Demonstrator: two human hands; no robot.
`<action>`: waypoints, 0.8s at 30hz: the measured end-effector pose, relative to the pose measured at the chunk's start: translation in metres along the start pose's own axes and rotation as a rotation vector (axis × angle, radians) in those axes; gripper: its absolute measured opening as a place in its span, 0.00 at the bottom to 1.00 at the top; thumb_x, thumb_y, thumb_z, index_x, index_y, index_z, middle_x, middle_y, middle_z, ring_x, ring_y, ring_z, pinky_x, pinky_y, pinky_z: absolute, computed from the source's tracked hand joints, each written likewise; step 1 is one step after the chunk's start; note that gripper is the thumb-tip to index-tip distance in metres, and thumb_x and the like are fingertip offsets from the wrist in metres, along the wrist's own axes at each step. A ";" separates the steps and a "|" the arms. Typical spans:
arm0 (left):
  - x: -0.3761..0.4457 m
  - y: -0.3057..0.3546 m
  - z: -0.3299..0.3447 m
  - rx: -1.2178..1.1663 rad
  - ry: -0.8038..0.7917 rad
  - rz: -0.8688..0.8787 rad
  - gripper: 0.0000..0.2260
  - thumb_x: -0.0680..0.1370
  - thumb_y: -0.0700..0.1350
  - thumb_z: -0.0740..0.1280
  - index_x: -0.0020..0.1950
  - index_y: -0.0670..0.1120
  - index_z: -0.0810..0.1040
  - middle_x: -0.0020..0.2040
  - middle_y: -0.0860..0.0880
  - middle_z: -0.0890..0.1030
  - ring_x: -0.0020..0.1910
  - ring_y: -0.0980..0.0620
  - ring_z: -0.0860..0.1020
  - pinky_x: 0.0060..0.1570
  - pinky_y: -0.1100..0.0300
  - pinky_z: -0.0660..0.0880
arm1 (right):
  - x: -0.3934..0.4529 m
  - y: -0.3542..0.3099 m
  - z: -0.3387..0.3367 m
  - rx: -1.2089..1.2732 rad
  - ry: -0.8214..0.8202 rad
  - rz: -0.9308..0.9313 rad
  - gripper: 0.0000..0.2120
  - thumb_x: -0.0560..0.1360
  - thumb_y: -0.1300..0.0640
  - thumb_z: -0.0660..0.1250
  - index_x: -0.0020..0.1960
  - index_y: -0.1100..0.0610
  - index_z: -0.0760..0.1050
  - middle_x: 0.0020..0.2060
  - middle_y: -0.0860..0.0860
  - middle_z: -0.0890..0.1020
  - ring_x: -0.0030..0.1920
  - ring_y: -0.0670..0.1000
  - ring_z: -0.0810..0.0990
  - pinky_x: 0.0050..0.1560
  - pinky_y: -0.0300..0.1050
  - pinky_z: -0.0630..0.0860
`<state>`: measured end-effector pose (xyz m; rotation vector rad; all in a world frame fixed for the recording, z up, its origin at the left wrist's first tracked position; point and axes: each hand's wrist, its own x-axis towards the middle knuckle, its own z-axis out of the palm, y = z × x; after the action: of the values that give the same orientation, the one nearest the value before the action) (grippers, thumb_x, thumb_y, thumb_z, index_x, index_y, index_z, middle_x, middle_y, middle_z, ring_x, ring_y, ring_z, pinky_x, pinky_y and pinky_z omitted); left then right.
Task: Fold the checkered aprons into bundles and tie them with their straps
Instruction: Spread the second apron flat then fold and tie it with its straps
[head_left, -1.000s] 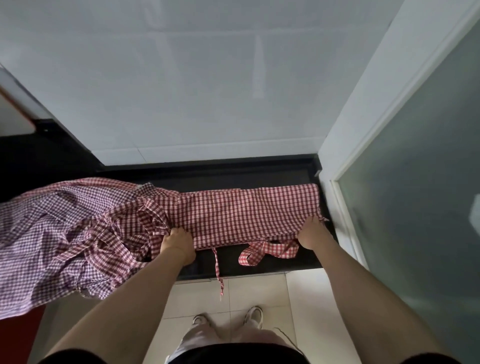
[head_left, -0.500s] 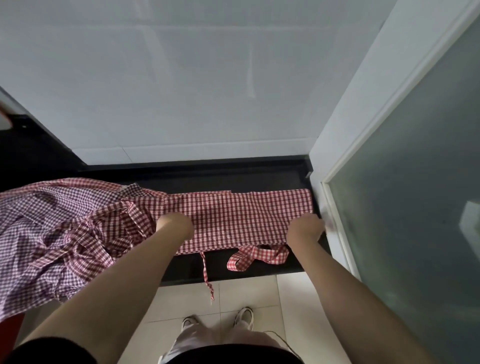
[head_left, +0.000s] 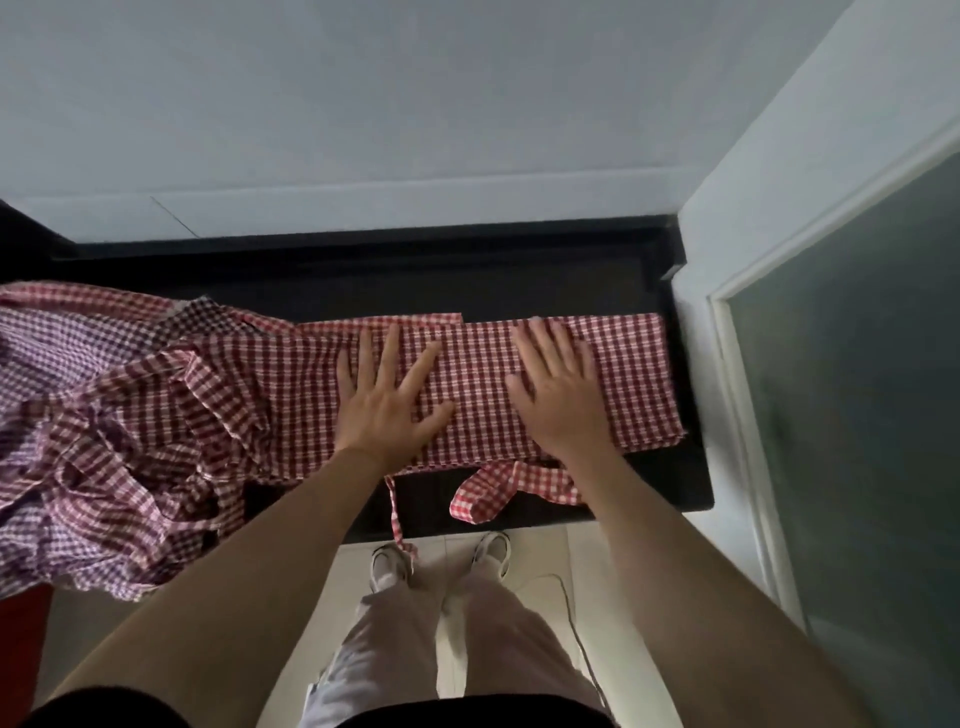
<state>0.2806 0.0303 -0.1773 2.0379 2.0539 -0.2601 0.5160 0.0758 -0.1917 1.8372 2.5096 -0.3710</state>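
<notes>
At the left end of the dark worktop lies a rumpled heap of aprons, spilling over the front edge; how many are in it I cannot tell, though a purplish check and a red check both show, so at least two. To its right, along the middle of the worktop and reaching almost to the right edge, lies one red checkered apron folded into a long flat band.

The left hand lies flat on the band with fingers spread wide, holding nothing. The right hand lies flat too, fingers straight and close together, just right of the other.

The step in hand looks like pressing the fold flat. It probably goes best with both palms sweeping outward from the middle to drive out wrinkles, keeping the long edges square to the worktop's front edge so the next fold stacks cleanly.

Two straps show at the front edge: a thin strap hanging over it, and a broad looped strap lying on the worktop by the right wrist. Both should stay free of the folds for tying.
</notes>
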 end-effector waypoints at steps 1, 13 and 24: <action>0.001 0.001 0.001 -0.004 -0.001 0.001 0.34 0.76 0.73 0.42 0.78 0.63 0.34 0.80 0.45 0.34 0.78 0.40 0.34 0.74 0.38 0.34 | 0.000 0.020 -0.001 -0.017 0.020 0.065 0.29 0.83 0.41 0.42 0.82 0.49 0.48 0.81 0.49 0.51 0.80 0.50 0.46 0.79 0.56 0.46; 0.012 0.000 -0.004 0.031 0.010 0.022 0.35 0.75 0.73 0.38 0.78 0.62 0.34 0.81 0.45 0.35 0.79 0.40 0.35 0.75 0.37 0.36 | -0.006 -0.007 -0.009 0.040 -0.005 0.155 0.28 0.83 0.41 0.43 0.81 0.47 0.47 0.81 0.51 0.49 0.80 0.56 0.43 0.78 0.60 0.43; 0.018 -0.009 -0.070 -0.067 0.016 0.179 0.28 0.82 0.57 0.58 0.81 0.53 0.54 0.82 0.45 0.50 0.81 0.44 0.45 0.78 0.43 0.43 | 0.015 0.047 -0.054 -0.107 -0.219 0.401 0.31 0.85 0.45 0.47 0.81 0.54 0.39 0.80 0.59 0.43 0.80 0.61 0.42 0.79 0.58 0.44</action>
<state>0.2685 0.0675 -0.1155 2.1716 1.8475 -0.1413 0.5629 0.1143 -0.1502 2.0629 1.9253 -0.3892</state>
